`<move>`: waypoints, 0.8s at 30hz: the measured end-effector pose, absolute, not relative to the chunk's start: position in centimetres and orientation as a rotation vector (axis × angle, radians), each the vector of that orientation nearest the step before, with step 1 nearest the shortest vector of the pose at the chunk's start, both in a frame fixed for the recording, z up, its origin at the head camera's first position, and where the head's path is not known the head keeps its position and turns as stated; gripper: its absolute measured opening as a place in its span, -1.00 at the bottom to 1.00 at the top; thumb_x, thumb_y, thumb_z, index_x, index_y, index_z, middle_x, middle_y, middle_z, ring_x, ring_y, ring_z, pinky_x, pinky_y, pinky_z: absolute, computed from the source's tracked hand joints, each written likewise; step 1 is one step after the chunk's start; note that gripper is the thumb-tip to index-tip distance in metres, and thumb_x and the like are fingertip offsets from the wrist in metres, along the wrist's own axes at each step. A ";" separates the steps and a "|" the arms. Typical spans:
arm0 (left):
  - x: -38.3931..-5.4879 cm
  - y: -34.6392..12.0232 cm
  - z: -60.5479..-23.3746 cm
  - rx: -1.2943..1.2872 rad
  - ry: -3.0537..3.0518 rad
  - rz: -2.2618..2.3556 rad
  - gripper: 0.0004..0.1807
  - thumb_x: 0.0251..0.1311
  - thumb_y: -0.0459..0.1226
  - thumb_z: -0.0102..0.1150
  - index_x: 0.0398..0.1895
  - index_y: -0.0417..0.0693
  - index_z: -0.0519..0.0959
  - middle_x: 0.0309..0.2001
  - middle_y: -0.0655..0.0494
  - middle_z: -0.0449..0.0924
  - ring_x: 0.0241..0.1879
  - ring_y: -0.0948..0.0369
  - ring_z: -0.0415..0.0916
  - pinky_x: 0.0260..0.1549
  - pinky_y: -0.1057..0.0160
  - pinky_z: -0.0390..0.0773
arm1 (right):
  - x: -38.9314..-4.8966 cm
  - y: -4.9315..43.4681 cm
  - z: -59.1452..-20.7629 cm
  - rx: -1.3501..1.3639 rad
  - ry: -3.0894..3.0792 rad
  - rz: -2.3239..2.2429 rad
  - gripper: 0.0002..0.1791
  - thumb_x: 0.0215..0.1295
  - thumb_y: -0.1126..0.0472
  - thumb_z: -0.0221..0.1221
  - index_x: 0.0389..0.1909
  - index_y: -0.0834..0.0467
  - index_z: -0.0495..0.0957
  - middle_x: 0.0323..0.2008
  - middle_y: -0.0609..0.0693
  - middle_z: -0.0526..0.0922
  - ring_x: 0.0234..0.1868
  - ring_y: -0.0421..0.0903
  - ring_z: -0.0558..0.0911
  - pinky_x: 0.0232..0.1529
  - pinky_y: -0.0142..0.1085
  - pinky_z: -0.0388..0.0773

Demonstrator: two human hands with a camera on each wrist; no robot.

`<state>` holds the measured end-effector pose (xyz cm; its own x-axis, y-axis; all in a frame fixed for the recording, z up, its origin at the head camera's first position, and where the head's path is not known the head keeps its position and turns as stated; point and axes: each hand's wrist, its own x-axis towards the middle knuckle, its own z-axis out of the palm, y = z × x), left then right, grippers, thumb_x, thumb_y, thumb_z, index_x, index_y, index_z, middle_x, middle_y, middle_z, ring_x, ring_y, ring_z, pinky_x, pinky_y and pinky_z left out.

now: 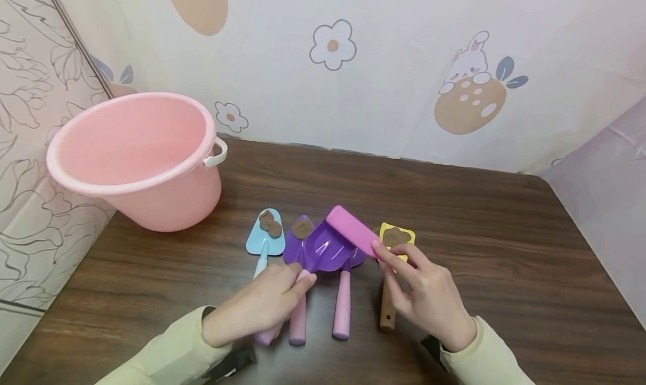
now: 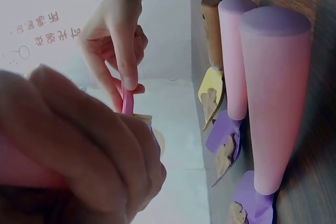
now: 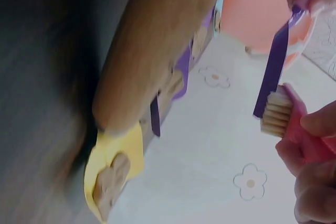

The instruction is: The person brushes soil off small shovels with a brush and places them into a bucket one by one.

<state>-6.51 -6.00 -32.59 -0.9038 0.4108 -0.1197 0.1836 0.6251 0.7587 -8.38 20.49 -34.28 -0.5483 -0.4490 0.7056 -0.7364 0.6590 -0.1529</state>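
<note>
My left hand [image 1: 267, 298] grips the pink handle of a small purple shovel [image 1: 323, 253], its blade held up over the row of tools. In my right hand [image 1: 429, 290] is a pink brush [image 1: 353, 230], pinched between thumb and fingers. The right wrist view shows the brush's pale bristles [image 3: 277, 114] right at the purple blade's edge. Beneath them on the table lie two more purple shovels with pink handles [image 1: 342, 306], partly covered by the held blade. One carries a brown clay-like lump [image 1: 303, 228].
To the left lies a light blue shovel [image 1: 258, 242] with brown lumps on it. A yellow shovel [image 1: 410, 238] with a wooden handle [image 1: 387, 312] and a brown lump lies at right. A pink bucket [image 1: 171, 205] stands at the back left of the dark wooden table [image 1: 504, 233].
</note>
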 end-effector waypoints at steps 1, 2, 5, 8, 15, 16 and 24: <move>-6.5 -6.0 -32.6 0.478 2.563 1.153 -0.64 0.42 -0.11 -0.10 -0.56 -0.03 0.39 -0.66 0.17 0.26 -0.58 0.26 0.29 -0.58 0.32 0.33 | -8.5 20.7 -34.2 0.894 -2.247 0.579 -0.60 0.42 0.06 -0.09 -0.04 0.15 0.66 -0.36 -0.04 0.56 -0.66 -0.38 0.22 -0.71 -0.61 0.09; -6.4 -6.0 -32.5 0.483 2.561 1.151 -0.64 0.42 -0.10 -0.10 -0.55 -0.03 0.39 -0.66 0.17 0.26 -0.59 0.27 0.29 -0.57 0.32 0.33 | -8.6 20.9 -34.1 0.870 -2.263 0.572 -0.60 0.41 0.06 -0.08 -0.03 0.15 0.65 -0.36 -0.03 0.57 -0.66 -0.37 0.25 -0.72 -0.58 0.12; -6.2 -6.1 -32.4 0.503 2.534 1.177 -0.63 0.44 -0.08 -0.13 -0.54 -0.03 0.38 -0.67 0.18 0.29 -0.66 0.31 0.34 -0.58 0.33 0.35 | -8.9 21.6 -34.1 0.785 -2.322 0.556 -0.67 0.29 0.18 0.06 -0.02 0.18 0.64 -0.36 0.01 0.57 -0.69 -0.32 0.28 -0.74 -0.50 0.18; -6.1 -6.1 -32.3 0.523 2.503 1.209 -0.62 0.44 -0.07 -0.15 -0.53 -0.05 0.37 -0.68 0.18 0.31 -0.74 0.35 0.35 -0.61 0.34 0.36 | -9.1 22.2 -34.2 0.694 -2.381 0.515 -0.64 0.08 0.34 0.22 -0.04 0.20 0.65 -0.38 0.03 0.58 -0.68 -0.30 0.32 -0.72 -0.45 0.24; -6.3 -6.2 -32.4 0.526 2.587 1.135 -0.63 0.43 -0.10 -0.13 -0.55 -0.05 0.38 -0.63 0.14 0.31 -0.56 0.27 0.33 -0.54 0.32 0.35 | -8.9 22.8 -34.6 0.618 -2.446 0.496 -0.54 -0.05 0.42 0.31 -0.02 0.19 0.64 -0.37 0.04 0.60 -0.65 -0.31 0.33 -0.70 -0.49 0.24; -6.3 -6.2 -32.4 0.525 2.585 1.136 -0.63 0.44 -0.10 -0.14 -0.55 -0.05 0.38 -0.64 0.14 0.31 -0.57 0.27 0.34 -0.55 0.32 0.35 | -8.9 22.8 -34.7 0.617 -2.448 0.497 -0.54 -0.04 0.42 0.31 -0.01 0.19 0.63 -0.37 0.04 0.60 -0.65 -0.31 0.33 -0.70 -0.49 0.24; -6.7 -6.2 -32.0 0.477 2.566 1.155 -0.64 0.44 -0.10 -0.15 -0.51 -0.07 0.40 -0.61 0.11 0.32 -0.60 0.26 0.34 -0.55 0.32 0.35 | -8.7 22.8 -34.8 0.618 -2.466 0.575 -0.53 0.01 0.43 0.29 0.02 0.17 0.58 -0.42 -0.08 0.54 -0.58 -0.34 0.27 -0.63 -0.54 0.18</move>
<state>-6.74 -6.16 -32.04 -0.9042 0.4092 -0.1227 0.1794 0.6244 0.7602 -8.74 22.84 -34.79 -0.7557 -0.3048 0.5797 -0.5299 0.8048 -0.2675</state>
